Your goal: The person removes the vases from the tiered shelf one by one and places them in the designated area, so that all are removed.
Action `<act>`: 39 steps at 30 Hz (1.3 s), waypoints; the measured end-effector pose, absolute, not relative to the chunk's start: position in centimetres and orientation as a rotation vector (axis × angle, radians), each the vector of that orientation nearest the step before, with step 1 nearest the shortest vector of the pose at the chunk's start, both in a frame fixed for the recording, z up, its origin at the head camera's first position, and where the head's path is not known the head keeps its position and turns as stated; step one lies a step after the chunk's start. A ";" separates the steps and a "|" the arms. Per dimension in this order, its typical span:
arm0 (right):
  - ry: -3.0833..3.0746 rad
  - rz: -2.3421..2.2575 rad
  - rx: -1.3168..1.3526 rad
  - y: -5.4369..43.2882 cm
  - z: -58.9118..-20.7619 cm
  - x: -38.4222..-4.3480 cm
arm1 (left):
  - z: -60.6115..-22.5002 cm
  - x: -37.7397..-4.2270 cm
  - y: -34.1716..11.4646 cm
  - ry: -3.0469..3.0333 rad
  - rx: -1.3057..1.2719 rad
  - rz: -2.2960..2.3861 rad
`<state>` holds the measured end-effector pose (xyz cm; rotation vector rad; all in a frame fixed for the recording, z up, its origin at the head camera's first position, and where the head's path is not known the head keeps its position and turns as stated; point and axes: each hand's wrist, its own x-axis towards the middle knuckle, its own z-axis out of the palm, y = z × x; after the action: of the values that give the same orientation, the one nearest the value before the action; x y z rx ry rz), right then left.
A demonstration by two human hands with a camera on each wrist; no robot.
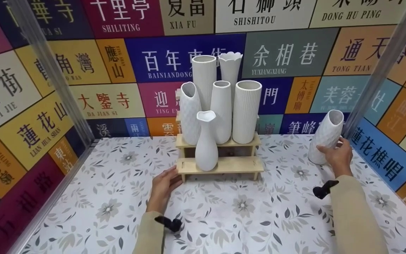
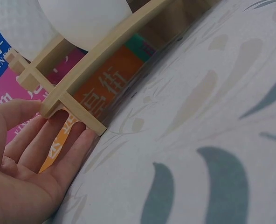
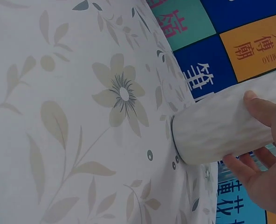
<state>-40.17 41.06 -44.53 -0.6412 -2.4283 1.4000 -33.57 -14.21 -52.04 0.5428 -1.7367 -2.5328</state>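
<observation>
My right hand (image 1: 338,155) grips the lower part of a white textured vase (image 1: 326,137) with a slanted mouth, at the right of the table. In the right wrist view, thumb and fingers (image 3: 243,170) lie on opposite sides of this vase (image 3: 222,123). My left hand (image 1: 164,185) touches the left end of a tiered wooden stand (image 1: 234,165). Seen from the left wrist, its extended fingers (image 2: 75,156) meet the board's end and leg (image 2: 84,114). A slim white bottle-shaped vase (image 1: 207,148) stands on the stand's lowest step.
Several more white vases crowd the higher steps, among them a ribbed cylinder (image 1: 247,113), a slant-mouthed textured vase (image 1: 190,116) and a scalloped-rim vase (image 1: 230,68) at the back. A floral cloth (image 1: 118,197) covers the table. Sign-printed walls (image 1: 192,42) enclose the back and sides.
</observation>
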 end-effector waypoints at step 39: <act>-2.119 1.589 -0.808 35.3 -40.4 -38.3 | -51.9 -33.7 -14.3 -1.714 0.525 -2.555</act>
<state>-38.27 35.28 -40.36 -0.8082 -2.1186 1.5888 -33.65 -14.32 -51.90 0.5251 -1.7142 -2.5553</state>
